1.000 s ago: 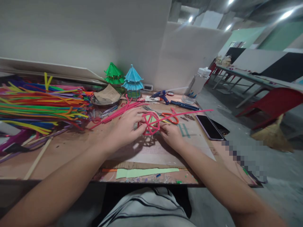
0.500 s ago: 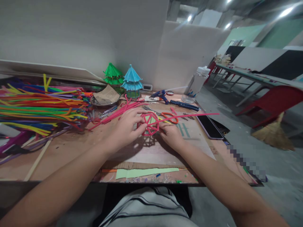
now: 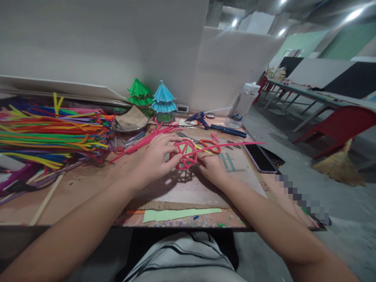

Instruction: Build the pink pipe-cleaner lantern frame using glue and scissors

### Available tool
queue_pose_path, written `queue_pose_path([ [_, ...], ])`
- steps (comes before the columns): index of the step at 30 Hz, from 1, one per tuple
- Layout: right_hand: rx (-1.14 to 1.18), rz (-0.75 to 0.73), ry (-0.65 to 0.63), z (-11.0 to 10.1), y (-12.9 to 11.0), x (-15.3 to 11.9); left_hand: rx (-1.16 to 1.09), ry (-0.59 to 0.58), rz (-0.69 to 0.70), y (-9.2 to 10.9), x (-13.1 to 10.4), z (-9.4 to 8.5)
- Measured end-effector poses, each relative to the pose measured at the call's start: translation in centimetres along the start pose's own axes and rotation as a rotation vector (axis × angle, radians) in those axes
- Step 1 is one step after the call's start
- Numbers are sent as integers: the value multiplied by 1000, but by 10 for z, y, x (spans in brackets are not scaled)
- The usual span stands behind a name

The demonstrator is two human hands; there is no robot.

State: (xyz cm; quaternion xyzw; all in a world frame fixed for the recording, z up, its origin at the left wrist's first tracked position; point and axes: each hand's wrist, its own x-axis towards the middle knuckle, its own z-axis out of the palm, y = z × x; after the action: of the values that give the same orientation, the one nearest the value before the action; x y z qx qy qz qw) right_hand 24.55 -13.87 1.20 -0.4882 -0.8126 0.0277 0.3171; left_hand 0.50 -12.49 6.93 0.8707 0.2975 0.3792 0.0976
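Observation:
My left hand (image 3: 162, 156) grips a pink wheel-like frame (image 3: 186, 153) with spokes, thumb on its near left side and fingers over its top left. A long pink strip (image 3: 232, 145) runs from the frame out to the right. My right hand (image 3: 210, 164) is closed at the frame's right edge, its fingertips pinching at the strip or rim; exactly what lies between them is hidden. Behind the hands lie a bundle of pink strips (image 3: 147, 141) and orange-handled scissors (image 3: 216, 147).
Colourful pipe cleaners (image 3: 53, 131) fill the left side. Green (image 3: 140, 93) and blue (image 3: 163, 100) roofed models stand behind, beside a metal bowl (image 3: 131, 124). Glue gun (image 3: 198, 118), dark blue tool (image 3: 229, 131), bottle (image 3: 242, 105) and phone (image 3: 261, 157) lie or stand rightward.
The long pink strip's free end has shifted slightly left and down. Both hands hold nearly the same positions around the frame.

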Motion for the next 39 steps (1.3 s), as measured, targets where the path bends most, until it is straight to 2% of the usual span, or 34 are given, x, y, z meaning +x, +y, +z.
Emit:
queue_pose_path([
  [10, -6, -8, -3, -3, -8, 3, -24, -4, -5, 3, 1, 0],
  [15, 46, 72, -19, -9, -5, 2, 23, 12, 4, -1, 2, -2],
  [19, 329, 151, 109, -15, -7, 0, 51, 0, -3, -1, 2, -3],
  [22, 657, 137, 219, -18, -19, 1, 63, -4, 9, 0, 1, -3],
  [25, 847, 239, 262, -21, -33, 4, 79, -8, 30, 1, 0, -2],
  [28, 914, 331, 262, -23, -39, 8, 85, -10, 24, 1, 0, -2],
  [32, 914, 408, 254, -21, -35, 10, 79, -9, 27, 0, 0, -2],
  [39, 908, 394, 285, -18, -34, 10, 53, -23, 34, 1, -1, -2],
])
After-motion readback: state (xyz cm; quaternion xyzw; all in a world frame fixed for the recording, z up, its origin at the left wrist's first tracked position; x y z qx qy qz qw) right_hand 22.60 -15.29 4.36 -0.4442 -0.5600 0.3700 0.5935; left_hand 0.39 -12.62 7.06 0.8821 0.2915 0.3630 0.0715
